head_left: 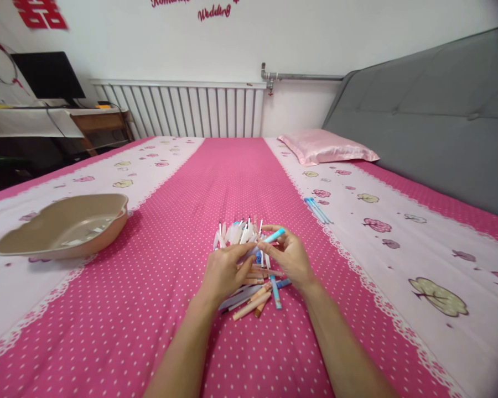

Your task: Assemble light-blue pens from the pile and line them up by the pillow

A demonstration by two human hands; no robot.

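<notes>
right hand [291, 255]: pinching blue pen [275, 235] | left hand [224, 271]: can't tell if gripping | tip: steady it over pen pile [257, 275], well in from bed [170, 265] edges

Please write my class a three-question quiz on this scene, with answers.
1. True or false: the basin lies to the left of the pile of pens.

2. Where is the row of blue pens?
A) Inside the basin
B) Right of the pile
C) Left of the pile

3. Fill in: The right hand holds a pen with a ____ upper end.

Key: 1. True; 2. B; 3. blue
</notes>
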